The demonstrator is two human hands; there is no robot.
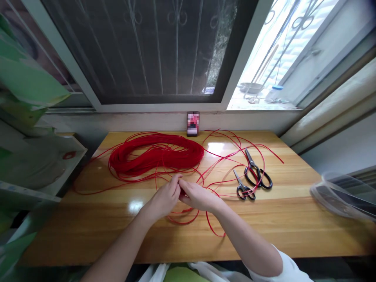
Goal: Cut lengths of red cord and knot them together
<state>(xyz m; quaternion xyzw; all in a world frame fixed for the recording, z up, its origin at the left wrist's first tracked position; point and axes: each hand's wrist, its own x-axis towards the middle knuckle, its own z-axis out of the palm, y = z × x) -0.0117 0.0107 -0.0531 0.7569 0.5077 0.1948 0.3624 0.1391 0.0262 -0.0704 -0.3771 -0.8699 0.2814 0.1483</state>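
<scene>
My left hand (163, 199) and my right hand (198, 197) meet above the middle of a wooden table (264, 219), fingertips pinched together on thin red cord (183, 218). Loose strands and loops run from my fingers across the wood. Behind my hands lies a large bundle of the red cord (155, 154). To the right, a larger pair of black-handled scissors (257, 174) lies near a smaller pair (243, 190), with strands crossing around them. My fingers hide the exact spot where they grip the cord.
A small upright picture card (193, 123) stands at the table's back edge below a screened window (147, 51). Green and white objects (29, 98) crowd the left side. Crumpled clear plastic (340, 196) sits at the right edge.
</scene>
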